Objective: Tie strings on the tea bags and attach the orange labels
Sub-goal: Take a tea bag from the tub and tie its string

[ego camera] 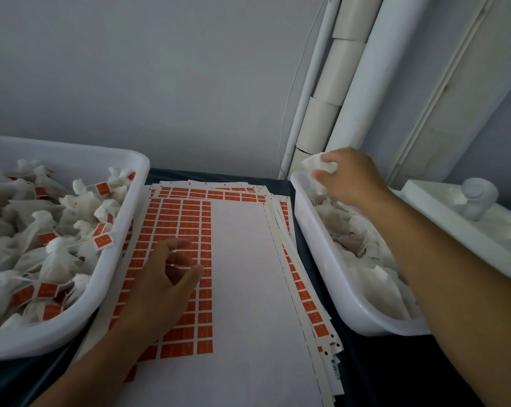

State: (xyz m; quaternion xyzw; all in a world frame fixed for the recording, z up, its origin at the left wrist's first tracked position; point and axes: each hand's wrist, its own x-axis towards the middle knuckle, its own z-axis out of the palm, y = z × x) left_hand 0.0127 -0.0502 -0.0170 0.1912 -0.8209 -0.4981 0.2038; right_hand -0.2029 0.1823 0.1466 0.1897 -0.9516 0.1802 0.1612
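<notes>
A stack of sheets with orange labels (178, 218) lies in the middle of the table; the top sheet's right part is bare white backing. My left hand (163, 277) hovers over the orange labels with fingers loosely curled, holding nothing. My right hand (348, 177) grips a white tea bag (313, 165) at the far end of the right white tub (316, 239), which holds several plain tea bags. The left white tub (113, 259) holds several tied tea bags with orange labels.
A dark cloth (371, 365) covers the table. White pipes (363, 83) rise along the wall behind the right tub. A white shelf with a small white jar (477, 201) stands to the right of that tub.
</notes>
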